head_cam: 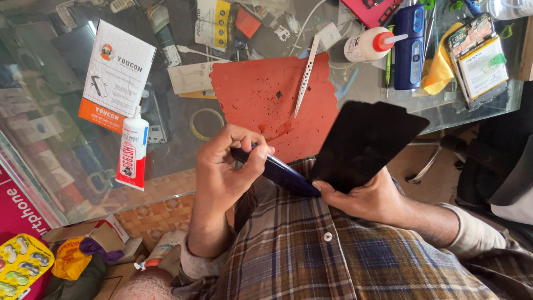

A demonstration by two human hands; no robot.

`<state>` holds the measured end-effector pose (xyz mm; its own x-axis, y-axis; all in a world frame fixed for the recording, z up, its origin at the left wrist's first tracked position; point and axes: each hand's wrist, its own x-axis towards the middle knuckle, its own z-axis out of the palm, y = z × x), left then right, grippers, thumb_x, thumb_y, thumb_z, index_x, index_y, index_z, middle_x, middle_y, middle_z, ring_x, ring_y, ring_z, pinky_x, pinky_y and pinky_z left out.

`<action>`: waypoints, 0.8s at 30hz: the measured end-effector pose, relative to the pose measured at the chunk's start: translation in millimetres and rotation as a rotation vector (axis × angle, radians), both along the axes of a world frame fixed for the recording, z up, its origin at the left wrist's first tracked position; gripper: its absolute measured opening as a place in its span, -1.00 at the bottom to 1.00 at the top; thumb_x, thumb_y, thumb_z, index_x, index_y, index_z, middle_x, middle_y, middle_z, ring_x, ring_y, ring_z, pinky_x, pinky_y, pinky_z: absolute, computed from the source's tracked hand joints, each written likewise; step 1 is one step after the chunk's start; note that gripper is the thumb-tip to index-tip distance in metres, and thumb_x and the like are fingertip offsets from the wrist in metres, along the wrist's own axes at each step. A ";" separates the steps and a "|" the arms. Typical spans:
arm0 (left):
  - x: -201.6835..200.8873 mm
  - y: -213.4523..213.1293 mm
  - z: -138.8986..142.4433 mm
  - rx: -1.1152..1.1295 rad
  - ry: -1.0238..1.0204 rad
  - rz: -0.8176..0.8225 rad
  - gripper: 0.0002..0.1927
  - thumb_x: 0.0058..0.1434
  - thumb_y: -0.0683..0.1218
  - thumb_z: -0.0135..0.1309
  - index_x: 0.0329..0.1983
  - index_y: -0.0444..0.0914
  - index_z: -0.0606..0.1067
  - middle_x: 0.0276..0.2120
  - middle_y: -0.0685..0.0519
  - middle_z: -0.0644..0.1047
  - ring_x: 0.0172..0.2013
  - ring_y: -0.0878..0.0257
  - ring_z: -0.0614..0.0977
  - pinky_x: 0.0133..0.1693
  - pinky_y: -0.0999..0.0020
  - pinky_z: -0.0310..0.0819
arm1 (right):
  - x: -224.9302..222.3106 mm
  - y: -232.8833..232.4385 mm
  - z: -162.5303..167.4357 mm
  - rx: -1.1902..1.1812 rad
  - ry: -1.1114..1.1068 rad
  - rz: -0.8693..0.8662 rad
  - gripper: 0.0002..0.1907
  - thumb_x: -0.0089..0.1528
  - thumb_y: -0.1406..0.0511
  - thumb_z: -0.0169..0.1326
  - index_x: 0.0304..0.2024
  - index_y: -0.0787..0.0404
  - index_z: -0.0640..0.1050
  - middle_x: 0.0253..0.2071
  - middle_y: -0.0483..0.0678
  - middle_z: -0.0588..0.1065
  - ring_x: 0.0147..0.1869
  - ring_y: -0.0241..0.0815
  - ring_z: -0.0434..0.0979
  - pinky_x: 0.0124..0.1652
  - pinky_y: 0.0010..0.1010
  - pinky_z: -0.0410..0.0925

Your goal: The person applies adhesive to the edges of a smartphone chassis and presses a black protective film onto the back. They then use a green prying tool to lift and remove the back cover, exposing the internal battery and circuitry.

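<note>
Now, farthest to the left of the fingers, a yellow pill pack [22, 261] is lying below the edge of the glass counter [177, 166]. A white and orange leaflet [119, 75] is resting up and left of the left hand's fingers, and a white and red glue bottle [133, 147] is lying just below it, near those fingers. A ring of tape [206, 123] is sitting right above them.

The left hand [219, 180] is curling its fingers [244, 141] tightly around one end of a dark blue phone [280, 172], thumb pressing on its top edge. Beyond these fingers a red mat [266, 91] is lying on the counter, with silver tweezers [305, 78] on it.

The right hand [366, 197] is gripping the phone's other end and a black panel [366, 141], which is tilting up and away above its fingers [327, 189]. Phone and panel are being held over the person's checked shirt [333, 255], off the counter.

Up and right of these fingers, a white bottle with a red cap [369, 44], a blue gadget [410, 47], a yellow cloth [438, 69] and an opened phone [480, 61] are lying well apart from both hands.
</note>
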<state>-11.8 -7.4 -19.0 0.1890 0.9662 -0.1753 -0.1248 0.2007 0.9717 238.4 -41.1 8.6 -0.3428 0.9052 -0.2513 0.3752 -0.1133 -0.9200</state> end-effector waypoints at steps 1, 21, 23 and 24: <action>0.2 0.0 -1.4 0.011 -0.004 -0.005 -0.80 0.35 -0.28 0.16 -0.27 -0.29 0.34 -0.31 0.04 0.59 -0.20 0.39 0.68 -0.12 0.49 0.62 | 1.6 -0.9 0.6 -0.002 -0.005 -0.006 -0.90 0.13 0.43 0.30 -0.32 0.22 0.62 -0.44 -0.17 0.54 -0.42 -0.37 0.51 -0.42 -0.50 0.40; -22.5 7.1 -25.5 0.322 0.067 0.372 -0.81 0.38 -0.35 0.18 -0.15 -0.37 0.37 -0.29 -0.10 0.58 -0.28 0.30 0.64 -0.18 0.39 0.61 | 12.1 7.2 -21.9 0.242 0.124 -0.301 -0.91 0.26 0.47 0.22 -0.19 0.22 0.61 -0.35 -0.14 0.57 -0.32 -0.38 0.53 -0.30 -0.56 0.36; -27.4 12.6 -29.2 0.390 0.186 0.343 -0.80 0.36 -0.36 0.19 -0.17 -0.38 0.37 -0.26 -0.11 0.57 -0.27 0.30 0.64 -0.18 0.39 0.62 | 15.2 14.6 -25.0 0.225 -0.036 -0.221 -0.94 0.27 0.47 0.20 -0.25 0.23 0.60 -0.42 -0.16 0.53 -0.39 -0.40 0.47 -0.35 -0.56 0.32; -28.7 14.5 -30.5 0.423 0.245 0.328 -0.80 0.34 -0.36 0.19 -0.18 -0.38 0.37 -0.25 -0.11 0.56 -0.26 0.29 0.64 -0.18 0.39 0.62 | 15.7 18.9 -27.2 0.215 -0.116 -0.182 -0.93 0.28 0.48 0.19 -0.28 0.23 0.60 -0.46 -0.17 0.50 -0.42 -0.40 0.44 -0.37 -0.56 0.30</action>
<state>-40.5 7.1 -49.5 -0.1288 0.9628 0.2375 0.1236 -0.2220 0.9672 254.1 -22.2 -18.6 -0.1507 0.9857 -0.0751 0.4707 0.0047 -0.8823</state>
